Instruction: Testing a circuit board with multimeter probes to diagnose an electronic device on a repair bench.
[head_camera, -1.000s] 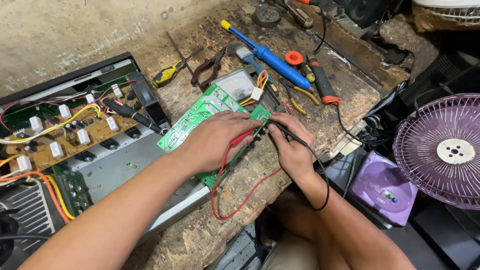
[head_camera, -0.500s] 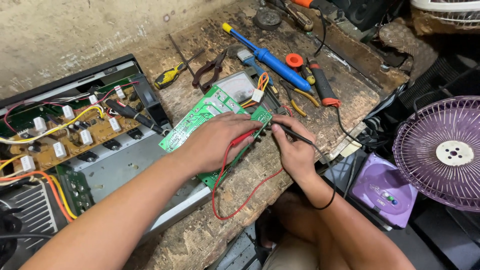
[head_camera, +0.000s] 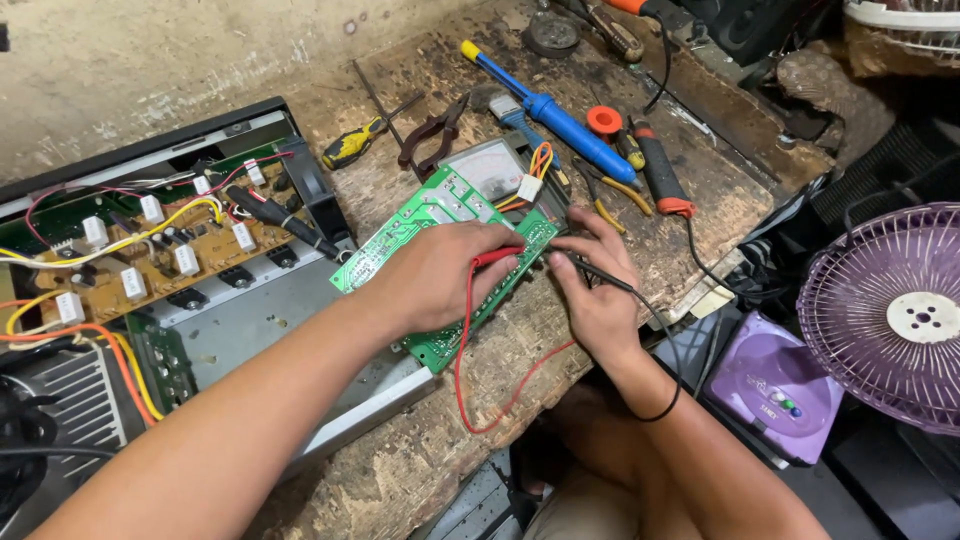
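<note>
A green circuit board (head_camera: 420, 215) lies on the worn wooden bench (head_camera: 700, 190), partly under my hands. My left hand (head_camera: 440, 275) rests on the board and grips a red probe (head_camera: 500, 257), whose red lead loops down toward the bench edge. My right hand (head_camera: 590, 285) holds a black probe (head_camera: 570, 258) against the board's right end, and its black lead trails past my wrist. An analogue meter (head_camera: 490, 170) with a pale dial sits just behind the board, with orange and white wires on a white plug beside it.
An open metal chassis (head_camera: 200, 300) with a brown board and coloured wires fills the left. Behind lie a blue soldering iron (head_camera: 560, 125), a yellow-handled screwdriver (head_camera: 350, 148), pliers (head_camera: 430, 135) and a red-black tool (head_camera: 660, 175). A purple fan (head_camera: 890, 315) stands right.
Both hands stay on the board with their probes. The view has shifted slightly; nothing else has visibly moved.
</note>
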